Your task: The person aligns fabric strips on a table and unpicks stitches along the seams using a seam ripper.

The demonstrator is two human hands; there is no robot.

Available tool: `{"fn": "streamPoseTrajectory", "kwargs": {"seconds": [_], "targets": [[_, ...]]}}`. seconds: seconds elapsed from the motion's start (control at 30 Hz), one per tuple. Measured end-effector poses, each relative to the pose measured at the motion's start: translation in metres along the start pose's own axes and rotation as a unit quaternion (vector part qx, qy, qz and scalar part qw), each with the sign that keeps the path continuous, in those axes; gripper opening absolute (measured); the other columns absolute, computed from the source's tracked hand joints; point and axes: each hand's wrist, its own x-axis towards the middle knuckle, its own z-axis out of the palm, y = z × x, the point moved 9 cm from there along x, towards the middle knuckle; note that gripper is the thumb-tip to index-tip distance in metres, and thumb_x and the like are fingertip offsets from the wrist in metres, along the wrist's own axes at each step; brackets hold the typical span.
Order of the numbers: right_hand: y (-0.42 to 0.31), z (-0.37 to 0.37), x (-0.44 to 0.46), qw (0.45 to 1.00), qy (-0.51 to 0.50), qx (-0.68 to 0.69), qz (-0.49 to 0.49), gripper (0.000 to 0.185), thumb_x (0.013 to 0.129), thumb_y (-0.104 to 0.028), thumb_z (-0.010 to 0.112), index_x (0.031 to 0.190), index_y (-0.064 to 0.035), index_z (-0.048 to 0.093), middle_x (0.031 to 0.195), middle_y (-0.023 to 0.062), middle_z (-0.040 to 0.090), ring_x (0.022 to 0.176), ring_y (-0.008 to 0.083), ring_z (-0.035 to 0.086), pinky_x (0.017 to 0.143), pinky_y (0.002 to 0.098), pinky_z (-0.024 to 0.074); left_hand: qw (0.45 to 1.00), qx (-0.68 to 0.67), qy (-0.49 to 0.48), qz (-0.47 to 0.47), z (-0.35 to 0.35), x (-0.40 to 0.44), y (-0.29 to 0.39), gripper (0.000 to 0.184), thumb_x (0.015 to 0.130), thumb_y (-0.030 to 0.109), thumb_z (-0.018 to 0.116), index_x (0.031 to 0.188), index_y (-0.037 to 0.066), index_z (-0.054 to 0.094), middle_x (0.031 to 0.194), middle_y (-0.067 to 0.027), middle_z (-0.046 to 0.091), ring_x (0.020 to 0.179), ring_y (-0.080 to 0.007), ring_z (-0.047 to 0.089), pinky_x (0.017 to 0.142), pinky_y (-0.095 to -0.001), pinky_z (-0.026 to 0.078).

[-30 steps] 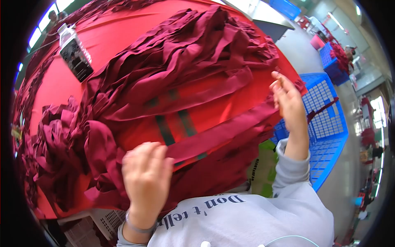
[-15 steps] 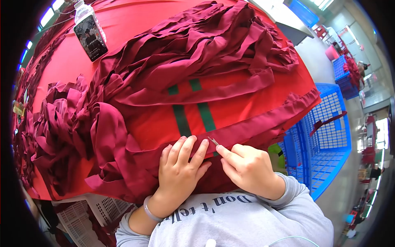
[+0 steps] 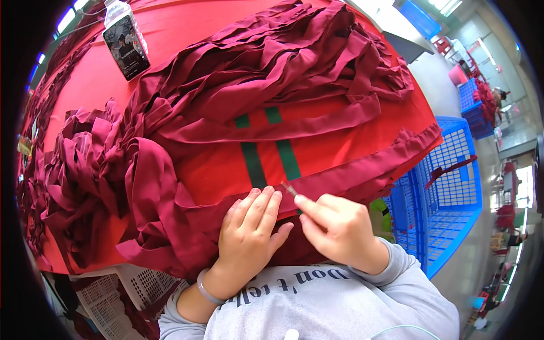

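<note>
A long maroon fabric strip (image 3: pixel 345 172) stretches across the near side of the red-covered table. My left hand (image 3: pixel 249 222) lies flat on it with the fingers stretched out and the thumb apart. Just to the right, my right hand (image 3: pixel 340 226) is closed in a pinch around a small pointed metal tool (image 3: pixel 289 188). The tool's tip points up and left over the strip, close to my left fingertips. Its tip is blurred and most of its body is hidden in my fingers, so I cannot tell its exact kind.
A large heap of maroon strips (image 3: pixel 266 62) lies at the back, and a crumpled pile (image 3: pixel 85 153) sits at left. Two green bands (image 3: pixel 288 158) cross the red cloth (image 3: pixel 215 164). A bottle (image 3: pixel 126 45) stands far left. Blue plastic baskets (image 3: pixel 453 187) stand at right, a white crate (image 3: pixel 107 300) lower left.
The metal tool's tip has moved slightly left and up, and my right hand has shifted a little left with it. My left fingers have drawn closer together.
</note>
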Motion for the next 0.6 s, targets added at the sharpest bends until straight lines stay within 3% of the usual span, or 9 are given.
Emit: {"fn": "streamPoseTrajectory", "kwargs": {"seconds": [0.1,0.3,0.4,0.5,0.6], "targets": [[-0.005,0.015,-0.005,0.999,-0.044,-0.028,-0.010,0.030,0.080,-0.012,0.068,0.108,-0.0032,0.070,0.069,0.0047,0.055,0.058,0.0197,0.059,0.049,0.0321,0.0469,1.000,-0.008,-0.003,0.007,-0.001,0.000,0.000,0.049,0.079,0.026,0.075,0.123,0.007,0.064,0.131,-0.0086,0.060,0.119,-0.0277,0.056,0.099,-0.0415,0.043],[-0.007,0.018,0.001,1.000,-0.020,-0.019,0.007,0.029,0.082,-0.012,0.066,0.109,-0.0026,0.070,0.071,0.0052,0.057,0.058,0.0198,0.060,0.050,0.0323,0.0474,1.000,0.018,0.002,0.011,-0.001,0.001,0.001,0.047,0.079,0.023,0.074,0.122,0.007,0.065,0.131,-0.0083,0.060,0.120,-0.0275,0.056,0.098,-0.0416,0.043],[-0.003,0.021,0.002,1.000,0.008,-0.007,0.017,0.028,0.083,-0.011,0.066,0.109,-0.0019,0.070,0.070,0.0060,0.057,0.056,0.0211,0.059,0.050,0.0332,0.0478,1.000,0.020,-0.003,0.011,-0.001,0.001,0.002,0.047,0.079,0.023,0.074,0.121,0.007,0.065,0.130,-0.0079,0.060,0.120,-0.0273,0.056,0.098,-0.0417,0.043],[0.016,-0.001,0.005,0.989,0.130,-0.044,0.064,0.027,0.083,-0.009,0.066,0.108,-0.0014,0.070,0.069,0.0065,0.056,0.055,0.0218,0.059,0.050,0.0339,0.0479,1.000,0.017,-0.004,0.009,0.000,-0.001,0.002,0.047,0.078,0.023,0.074,0.122,0.008,0.065,0.130,-0.0078,0.060,0.119,-0.0274,0.056,0.098,-0.0419,0.043],[0.000,-0.003,0.006,0.998,0.047,0.003,0.029,0.027,0.078,-0.005,0.069,0.106,-0.0023,0.071,0.066,0.0071,0.056,0.054,0.0218,0.057,0.049,0.0341,0.0466,1.000,0.008,-0.005,0.005,-0.002,-0.001,0.001,0.047,0.078,0.023,0.074,0.122,0.009,0.065,0.130,-0.0079,0.060,0.119,-0.0278,0.056,0.098,-0.0421,0.042]]}}
